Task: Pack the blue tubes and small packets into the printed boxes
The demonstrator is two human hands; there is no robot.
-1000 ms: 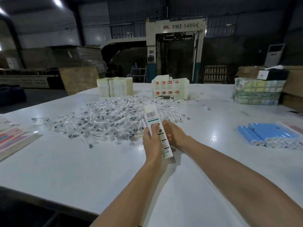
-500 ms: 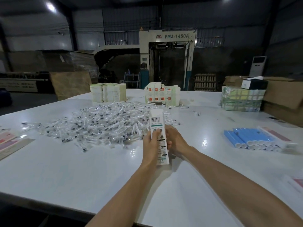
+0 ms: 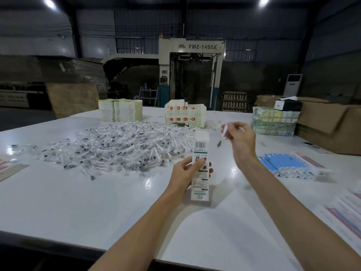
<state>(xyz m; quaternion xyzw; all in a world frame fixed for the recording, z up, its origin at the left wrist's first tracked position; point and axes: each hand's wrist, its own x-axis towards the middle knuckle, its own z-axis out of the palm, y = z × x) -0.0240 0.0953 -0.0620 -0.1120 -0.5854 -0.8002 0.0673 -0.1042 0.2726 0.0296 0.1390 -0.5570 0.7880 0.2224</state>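
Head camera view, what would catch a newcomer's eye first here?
The printed box stands upright at centre, gripped by the left hand, while the right hand pinches a small packet just right of the box's top end. Behind and to the left, a wide heap of clear packets sprawls over the white table. A row of blue tubes lies at the right.

The left hand [image 3: 185,171] and right hand [image 3: 242,137] are bare; both forearms [image 3: 293,202] are slender and uncovered to the near frame edge.
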